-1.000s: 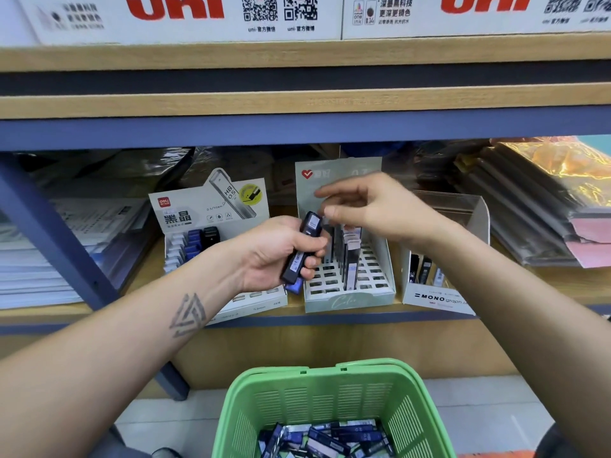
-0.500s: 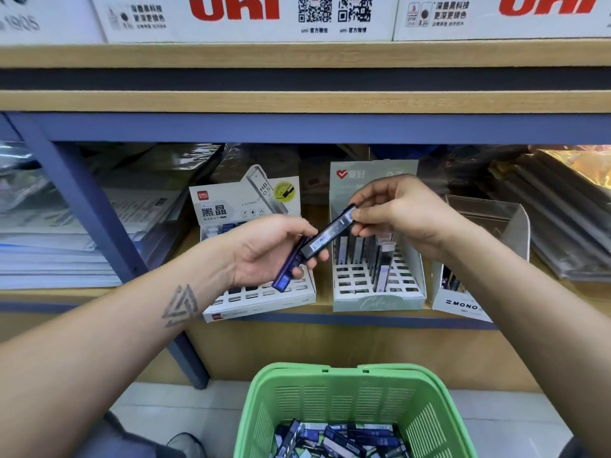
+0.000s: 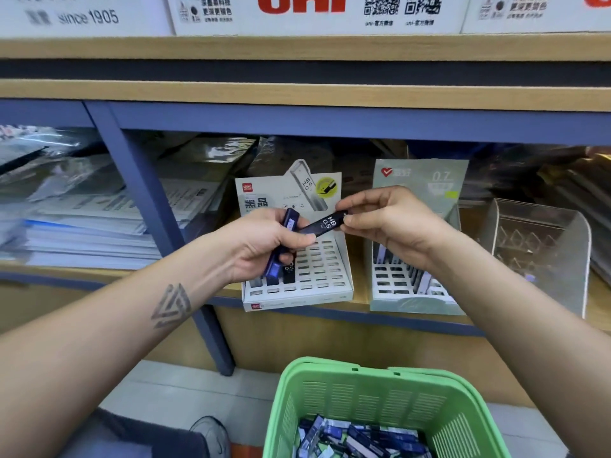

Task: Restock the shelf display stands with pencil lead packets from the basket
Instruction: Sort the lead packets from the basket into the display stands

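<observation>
A person's two bare forearms reach toward a shop shelf. The left hand [image 3: 264,246] curls around a small bundle of pencil lead packets [image 3: 281,249], blue and black, held upright over the white display stand [image 3: 317,272] marked HB 0.5. The right hand [image 3: 390,223] pinches the upper end of a black packet [image 3: 325,223] printed "HB 0.5" between thumb and fingertips; the packet lies slanted, its lower end meeting the left hand's bundle. The white stand's grid of slots is mostly unfilled, with a couple of packets standing at its front left.

Just to its right stands a pale green display stand [image 3: 413,302] marked 0.7, holding several packets. Beside that is a clear plastic holder [image 3: 562,259]. Below, at the frame's bottom, a green plastic basket [image 3: 373,391] holds a heap of more packets [image 3: 357,438]. Stacks of paper [image 3: 86,233] fill the shelf bay on the left.
</observation>
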Motion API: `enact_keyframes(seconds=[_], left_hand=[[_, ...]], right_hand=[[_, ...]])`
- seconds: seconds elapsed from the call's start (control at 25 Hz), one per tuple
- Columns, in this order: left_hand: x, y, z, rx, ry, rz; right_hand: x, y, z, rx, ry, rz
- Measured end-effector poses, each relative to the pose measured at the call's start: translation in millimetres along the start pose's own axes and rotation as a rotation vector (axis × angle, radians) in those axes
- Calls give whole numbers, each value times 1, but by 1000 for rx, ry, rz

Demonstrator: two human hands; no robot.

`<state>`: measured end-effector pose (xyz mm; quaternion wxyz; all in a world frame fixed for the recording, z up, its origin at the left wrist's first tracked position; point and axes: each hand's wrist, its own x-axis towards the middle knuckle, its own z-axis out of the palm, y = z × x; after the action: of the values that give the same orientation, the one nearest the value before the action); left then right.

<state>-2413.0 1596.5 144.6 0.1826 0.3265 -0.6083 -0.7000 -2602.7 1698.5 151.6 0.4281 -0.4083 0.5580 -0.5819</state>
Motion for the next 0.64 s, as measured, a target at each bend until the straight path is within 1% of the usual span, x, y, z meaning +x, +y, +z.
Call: enact_keyframes(seconds=[0.12, 0.24, 0.32, 0.44, 0.64], left_hand=[[-7, -1, -9, 18, 34, 27], [-11, 4, -16, 36, 70, 13], [-14, 12, -26, 34, 157, -16], [-17, 23, -49, -49, 246, -45], [-27, 20, -56, -57, 245, -6]], right_hand=[[6, 5, 16, 56, 29, -14], [9, 6, 27, 96, 66, -20], [11, 6, 33, 42, 97, -66], [13, 8, 41, -168, 87, -202], [13, 15, 54, -658, 89, -355]])
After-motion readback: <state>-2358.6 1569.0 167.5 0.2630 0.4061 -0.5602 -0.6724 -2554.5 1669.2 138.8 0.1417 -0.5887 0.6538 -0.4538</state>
